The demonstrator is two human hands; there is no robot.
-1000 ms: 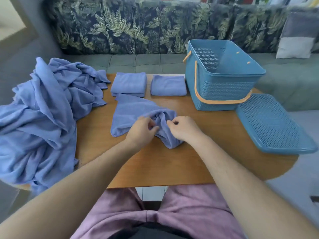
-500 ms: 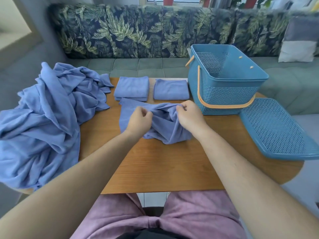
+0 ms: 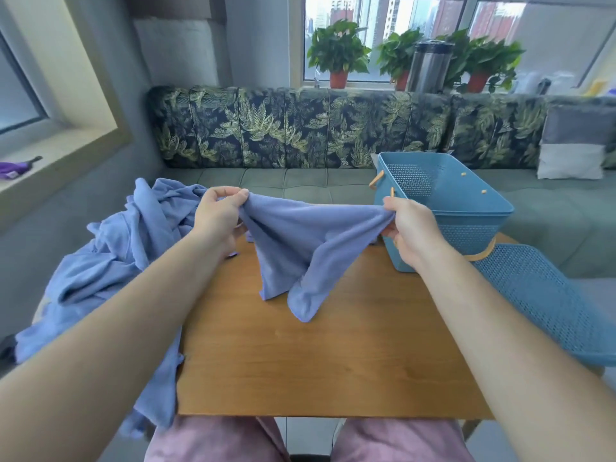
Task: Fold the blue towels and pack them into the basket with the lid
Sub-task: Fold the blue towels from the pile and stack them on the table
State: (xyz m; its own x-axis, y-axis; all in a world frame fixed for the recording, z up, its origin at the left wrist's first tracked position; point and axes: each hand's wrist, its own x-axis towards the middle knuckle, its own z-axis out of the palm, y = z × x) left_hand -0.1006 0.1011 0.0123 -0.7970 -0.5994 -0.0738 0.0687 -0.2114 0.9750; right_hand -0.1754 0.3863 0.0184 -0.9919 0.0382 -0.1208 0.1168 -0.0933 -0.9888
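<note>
A blue towel (image 3: 306, 248) hangs in the air above the wooden table (image 3: 333, 355), stretched between my hands. My left hand (image 3: 220, 218) pinches its left top corner and my right hand (image 3: 408, 228) pinches its right top corner. Its lower part droops in loose folds and touches the tabletop. The open blue basket (image 3: 466, 211) with tan handles stands at the table's right, just behind my right hand. Its perforated blue lid (image 3: 546, 301) lies flat to the right of it. The folded towels behind the raised towel are hidden.
A big heap of unfolded blue towels (image 3: 110, 268) covers the table's left side and hangs over its edge. A leaf-patterned sofa (image 3: 300, 128) runs behind the table, with a grey and white cushion (image 3: 573, 151) at the right. Potted plants (image 3: 338, 55) stand on the windowsill.
Both hands lifted the towel off the table and pulled apart, stretching its top edge. The view tilted up, showing the window, and the raised towel now hides the two folded towels.
</note>
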